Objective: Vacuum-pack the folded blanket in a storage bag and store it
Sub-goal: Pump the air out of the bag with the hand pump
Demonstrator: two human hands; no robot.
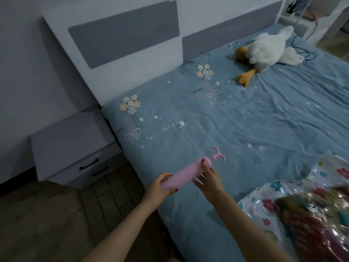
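Grip: the pink hand pump (190, 172) is gripped at its base by the left hand (160, 188); its upper barrel is pinched by the right hand (208, 179).
Arms: both extended forward.
Blanket: the blanket (319, 214) is seen inside the storage bag (264, 197), lower right on the bed (245, 120).

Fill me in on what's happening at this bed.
A person holds a pink hand pump over the blue bed, the left hand gripping its base and the right hand its upper barrel. The flowered storage bag with the blanket inside lies at the right, pump not yet attached.
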